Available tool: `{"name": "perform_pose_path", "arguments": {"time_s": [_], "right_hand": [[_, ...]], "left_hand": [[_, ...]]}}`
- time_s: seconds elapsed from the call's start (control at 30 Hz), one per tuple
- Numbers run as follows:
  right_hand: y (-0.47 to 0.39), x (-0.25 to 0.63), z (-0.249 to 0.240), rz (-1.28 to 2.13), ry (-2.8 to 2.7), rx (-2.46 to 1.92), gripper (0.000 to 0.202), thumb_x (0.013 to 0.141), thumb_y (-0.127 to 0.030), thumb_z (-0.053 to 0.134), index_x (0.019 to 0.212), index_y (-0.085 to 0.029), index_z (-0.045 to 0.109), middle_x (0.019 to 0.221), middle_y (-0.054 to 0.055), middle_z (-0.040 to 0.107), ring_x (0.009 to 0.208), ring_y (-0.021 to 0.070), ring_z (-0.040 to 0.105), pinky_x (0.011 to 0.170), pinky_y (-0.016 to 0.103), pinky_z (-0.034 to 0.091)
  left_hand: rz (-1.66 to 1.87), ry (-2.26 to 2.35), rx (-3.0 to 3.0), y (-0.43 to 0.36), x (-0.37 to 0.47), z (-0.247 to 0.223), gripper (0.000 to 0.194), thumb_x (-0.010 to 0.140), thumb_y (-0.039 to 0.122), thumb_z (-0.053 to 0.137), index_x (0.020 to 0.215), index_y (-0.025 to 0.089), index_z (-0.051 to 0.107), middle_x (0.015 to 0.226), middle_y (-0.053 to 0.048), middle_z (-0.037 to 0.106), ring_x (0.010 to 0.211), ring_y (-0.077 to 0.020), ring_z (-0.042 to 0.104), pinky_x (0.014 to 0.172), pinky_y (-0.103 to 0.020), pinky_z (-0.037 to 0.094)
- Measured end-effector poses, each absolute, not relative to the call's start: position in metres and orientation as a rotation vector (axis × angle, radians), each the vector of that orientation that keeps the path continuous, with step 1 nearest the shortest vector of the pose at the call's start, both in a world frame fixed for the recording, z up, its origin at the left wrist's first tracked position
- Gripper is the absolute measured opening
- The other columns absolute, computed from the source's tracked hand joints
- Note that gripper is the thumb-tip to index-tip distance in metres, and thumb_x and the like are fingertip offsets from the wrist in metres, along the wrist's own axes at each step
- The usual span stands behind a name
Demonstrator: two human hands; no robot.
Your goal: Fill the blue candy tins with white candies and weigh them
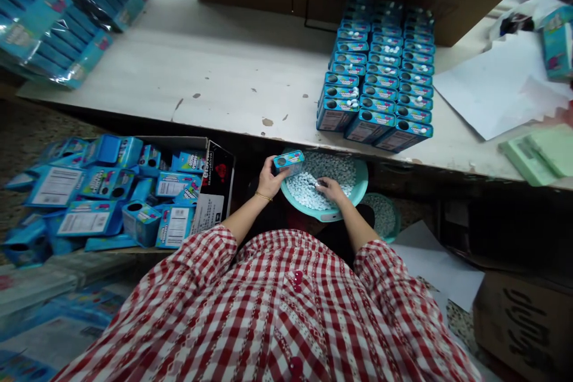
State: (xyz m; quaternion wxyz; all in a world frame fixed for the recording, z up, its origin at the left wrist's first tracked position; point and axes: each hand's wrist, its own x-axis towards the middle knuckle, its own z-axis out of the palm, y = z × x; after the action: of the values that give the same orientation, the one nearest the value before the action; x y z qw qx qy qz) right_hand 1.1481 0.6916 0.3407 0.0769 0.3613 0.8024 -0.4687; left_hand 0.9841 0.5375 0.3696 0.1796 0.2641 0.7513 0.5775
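Note:
My left hand (270,178) grips a small blue printed box (289,160) and holds it over the left rim of a teal basin (363,176). The basin is full of small white candies (308,182). My right hand (330,190) rests down among the candies, fingers curled into the pile; whether it holds any is hidden. Both arms come out of red-and-white checked sleeves.
Several rows of the same blue boxes (378,74) stand on the white worktable (215,71) ahead. A cardboard carton (213,182) of loose blue boxes lies at my left. Wrapped packs (58,12) are far left, papers (496,86) and green pads (539,152) at right.

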Motion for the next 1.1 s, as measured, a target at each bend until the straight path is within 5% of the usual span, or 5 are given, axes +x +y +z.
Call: {"name": "perform_pose_path", "arguments": {"time_s": [0.17,0.3,0.5,0.77,1.1], "right_hand": [[0.711,1.176,0.379,-1.553,2.362,1.058,0.040,0.072,-0.030,0.053,0.109,-0.013,0.057,0.066,-0.003,0.056,0.053,0.0098,0.046,0.052,0.023,0.040],[0.720,1.186,0.432,-1.648,2.447,0.923,0.041,0.070,-0.038,0.057,0.104,-0.014,0.061,0.071,0.000,0.059,0.057,0.0115,0.049,0.054,0.024,0.040],[0.706,1.158,0.500,-0.701,2.651,0.846,0.033,0.078,-0.034,0.054,0.108,-0.024,0.065,0.104,0.006,0.067,0.097,0.0254,0.059,0.082,0.034,0.042],[0.672,1.132,0.543,-0.085,2.615,0.705,0.030,0.087,-0.028,0.041,0.104,-0.019,0.063,0.104,0.014,0.065,0.091,0.0284,0.062,0.077,0.038,0.045],[0.711,1.173,0.416,-0.396,2.384,1.094,0.036,0.084,-0.024,0.045,0.119,-0.020,0.054,0.108,0.017,0.064,0.099,0.0292,0.061,0.080,0.043,0.045]], "left_hand": [[1.616,2.228,0.753,0.536,0.977,0.370,0.046,0.066,0.035,0.068,0.104,0.019,0.048,0.096,-0.002,0.058,0.089,-0.0175,0.057,0.084,-0.031,0.045],[1.511,2.234,0.874,0.546,0.986,0.372,0.040,0.068,0.031,0.066,0.103,0.019,0.050,0.095,-0.003,0.059,0.088,-0.0179,0.056,0.083,-0.031,0.044],[1.319,2.206,1.095,0.560,1.008,0.374,0.037,0.068,0.020,0.061,0.105,0.020,0.053,0.104,-0.006,0.058,0.098,-0.0223,0.054,0.090,-0.037,0.041],[1.232,2.234,1.189,0.562,1.012,0.373,0.034,0.069,0.019,0.060,0.103,0.019,0.055,0.103,-0.007,0.058,0.099,-0.0239,0.052,0.090,-0.038,0.040],[1.489,2.225,0.854,0.543,0.990,0.366,0.038,0.069,0.029,0.065,0.102,0.020,0.050,0.096,-0.002,0.059,0.087,-0.0171,0.056,0.082,-0.030,0.044]]}}
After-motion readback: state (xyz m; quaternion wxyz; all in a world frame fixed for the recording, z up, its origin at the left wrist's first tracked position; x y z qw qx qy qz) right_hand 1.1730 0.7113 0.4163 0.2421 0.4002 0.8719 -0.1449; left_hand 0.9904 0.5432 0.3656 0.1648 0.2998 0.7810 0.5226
